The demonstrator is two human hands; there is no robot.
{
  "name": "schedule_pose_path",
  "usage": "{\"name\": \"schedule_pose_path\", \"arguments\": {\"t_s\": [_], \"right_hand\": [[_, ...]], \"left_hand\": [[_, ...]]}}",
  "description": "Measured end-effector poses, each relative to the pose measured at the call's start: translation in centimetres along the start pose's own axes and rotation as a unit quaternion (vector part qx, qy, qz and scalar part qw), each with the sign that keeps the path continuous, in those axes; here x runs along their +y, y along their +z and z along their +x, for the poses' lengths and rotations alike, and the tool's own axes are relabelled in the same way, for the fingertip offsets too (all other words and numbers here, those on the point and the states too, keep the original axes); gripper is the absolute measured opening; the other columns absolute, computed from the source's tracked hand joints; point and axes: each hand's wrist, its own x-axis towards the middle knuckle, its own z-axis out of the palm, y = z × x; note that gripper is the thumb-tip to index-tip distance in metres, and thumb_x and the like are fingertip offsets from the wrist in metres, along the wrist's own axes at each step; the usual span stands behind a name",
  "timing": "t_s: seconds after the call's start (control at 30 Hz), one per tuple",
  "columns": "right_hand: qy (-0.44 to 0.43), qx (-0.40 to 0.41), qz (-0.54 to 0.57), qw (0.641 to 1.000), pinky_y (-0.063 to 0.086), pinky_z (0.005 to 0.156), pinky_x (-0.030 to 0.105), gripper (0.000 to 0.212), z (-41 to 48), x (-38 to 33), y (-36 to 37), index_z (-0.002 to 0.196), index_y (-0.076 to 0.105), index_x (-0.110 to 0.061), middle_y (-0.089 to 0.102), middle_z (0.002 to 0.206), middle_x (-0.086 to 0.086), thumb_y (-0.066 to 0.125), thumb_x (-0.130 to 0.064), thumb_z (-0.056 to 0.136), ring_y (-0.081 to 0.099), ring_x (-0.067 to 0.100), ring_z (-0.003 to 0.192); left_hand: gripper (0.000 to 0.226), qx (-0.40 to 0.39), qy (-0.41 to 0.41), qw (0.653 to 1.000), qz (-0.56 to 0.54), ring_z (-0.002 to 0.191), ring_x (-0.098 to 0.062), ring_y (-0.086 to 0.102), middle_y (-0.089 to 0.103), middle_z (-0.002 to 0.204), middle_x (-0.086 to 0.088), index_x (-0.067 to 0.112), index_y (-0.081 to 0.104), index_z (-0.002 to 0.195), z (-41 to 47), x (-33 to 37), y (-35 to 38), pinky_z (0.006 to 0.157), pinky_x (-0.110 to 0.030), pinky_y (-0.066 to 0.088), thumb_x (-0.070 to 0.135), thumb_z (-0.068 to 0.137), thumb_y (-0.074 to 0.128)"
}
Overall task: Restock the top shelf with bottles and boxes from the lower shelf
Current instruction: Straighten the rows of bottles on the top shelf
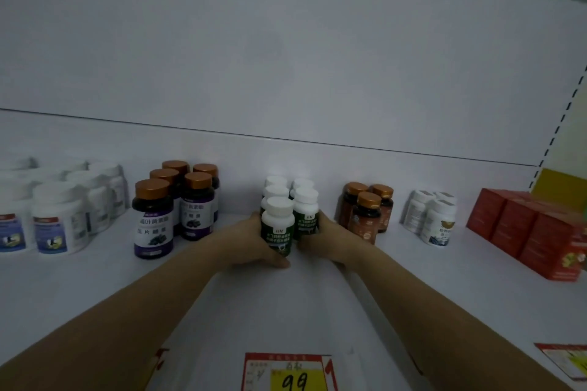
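Shelf, middle: green-labelled bottles upright in two rows, white caps on, contents hidden | left hand curled round front-left bottle | right hand curled round front-right bottle | purple-labelled bottles to the left, red boxes far right

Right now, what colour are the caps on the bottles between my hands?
White, on the green-labelled bottles; the head view shows it best.

Arms bare as far as seen: left forearm & right forearm slim, smooth, tapering twd wrists. The left hand & right hand bare too; fingers mostly hidden, nails can't tell.
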Motion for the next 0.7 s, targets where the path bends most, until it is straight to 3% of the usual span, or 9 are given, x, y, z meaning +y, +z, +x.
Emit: {"name": "schedule_pose_path", "arguments": {"t_s": [0.13,0.3,0.47,0.63,0.7], "right_hand": [[0.003,-0.009,-0.004,1.000,0.042,0.105,0.043,0.093,-1.1,-0.7,-0.2,0.144,0.029,-0.029,0.051,0.137,0.004,0.058,-0.045,0.057,0.053,0.024,0.121],[0.008,-0.007,-0.031,0.999,0.039,0.106,0.045,0.076,-1.3,-1.2,-0.4,0.140,0.032,-0.028,0.051,0.136,0.009,0.056,-0.036,0.069,0.051,0.030,0.122],[0.020,0.000,-0.041,0.999,0.038,0.107,0.045,0.066,-2.3,-1.3,-0.5,0.140,0.034,-0.026,0.052,0.135,0.009,0.057,-0.029,0.079,0.048,0.031,0.123],[0.008,0.000,-0.047,0.999,0.042,0.103,0.045,0.056,-1.6,-1.3,-0.3,0.130,0.046,-0.023,0.059,0.124,0.010,0.056,-0.030,0.075,0.053,0.030,0.115],[0.004,-0.001,-0.045,0.999,0.043,0.102,0.045,0.061,-0.8,-0.7,0.0,0.127,0.048,-0.023,0.060,0.122,0.008,0.056,-0.037,0.068,0.054,0.030,0.113]], "left_hand": [[0.096,-0.015,0.007,0.999,-0.030,0.123,-0.018,0.051,0.053,0.135,0.000,0.016,0.032,0.142,0.0,-0.3,0.1,0.108,-0.034,0.039,0.017,0.062,0.086],[0.107,-0.006,-0.005,1.000,-0.011,0.125,-0.019,0.049,0.049,0.138,0.000,0.016,0.024,0.145,0.3,-0.2,-0.1,0.110,-0.036,0.038,0.027,0.059,0.087],[0.104,-0.010,-0.022,0.999,-0.030,0.125,-0.020,0.048,0.050,0.138,0.000,0.016,0.025,0.145,0.3,-0.3,0.2,0.110,-0.035,0.036,0.021,0.062,0.086],[0.097,-0.018,-0.020,0.998,-0.048,0.125,-0.020,0.049,0.052,0.137,-0.001,0.016,0.031,0.143,0.1,-0.2,0.2,0.112,-0.038,0.035,0.018,0.062,0.086],[0.096,-0.019,-0.018,0.999,-0.044,0.123,-0.019,0.051,0.054,0.134,0.000,0.016,0.035,0.140,-0.1,0.0,0.3,0.111,-0.038,0.037,0.020,0.059,0.087]]}}
